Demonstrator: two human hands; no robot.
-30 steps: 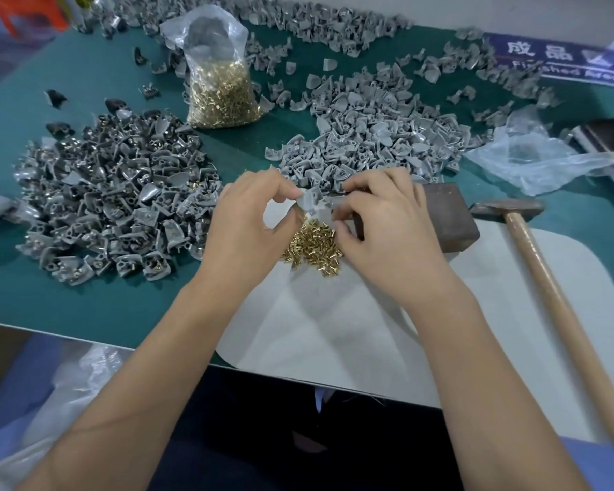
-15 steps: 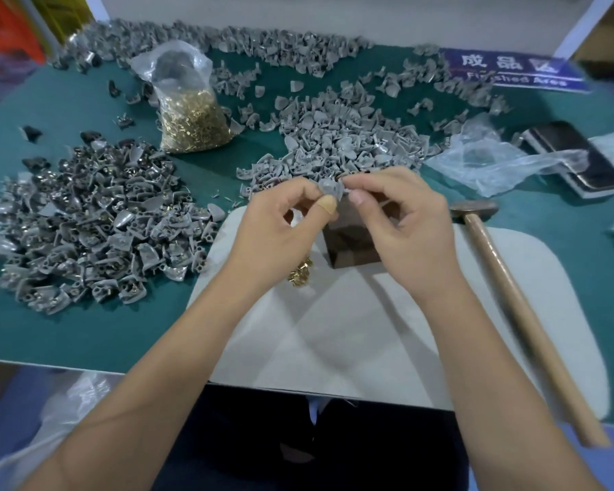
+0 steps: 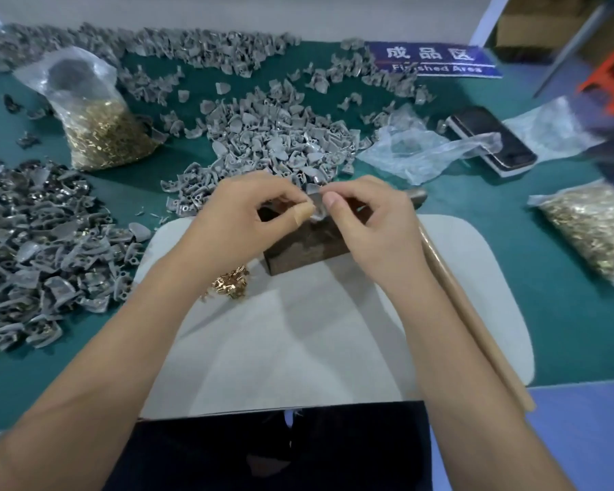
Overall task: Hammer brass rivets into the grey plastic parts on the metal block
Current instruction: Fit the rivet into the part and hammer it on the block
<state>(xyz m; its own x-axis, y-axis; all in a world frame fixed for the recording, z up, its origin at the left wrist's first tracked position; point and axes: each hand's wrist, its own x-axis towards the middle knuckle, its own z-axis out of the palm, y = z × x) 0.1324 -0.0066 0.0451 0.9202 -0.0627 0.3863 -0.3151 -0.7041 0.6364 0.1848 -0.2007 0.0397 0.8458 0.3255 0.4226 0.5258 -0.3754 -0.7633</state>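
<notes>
**A:** What are the hands doing?

**B:** Both meet over the metal block. The left hand pinches a small grey plastic part between thumb and forefinger, and the right hand pinches the same part from the other side. The piece is blurred and mostly covered by fingertips, so its shape is hard to make out.

**A:** Is there a rivet in it?

**B:** I cannot tell. Any rivet there is hidden behind the fingers. A loose heap of brass rivets lies on the white mat, just left of the block and partly under the left wrist.

**A:** And the block itself?

**B:** It is dark and sits on the far part of the mat. Its top is largely hidden by the two hands; only the near face shows clearly.

**A:** The hammer?

**B:** The hammer lies on the mat to the right, untouched. The right hand covers most of its head, and the wooden handle runs towards the near edge.

**A:** Anything else?

**B:** A pile of grey parts lies beyond the block and another pile on the left, cut off by the frame. A bag of rivets stands at far left, and a second bag lies at right, blurred and cropped. A phone lies partly under crumpled clear plastic.
</notes>
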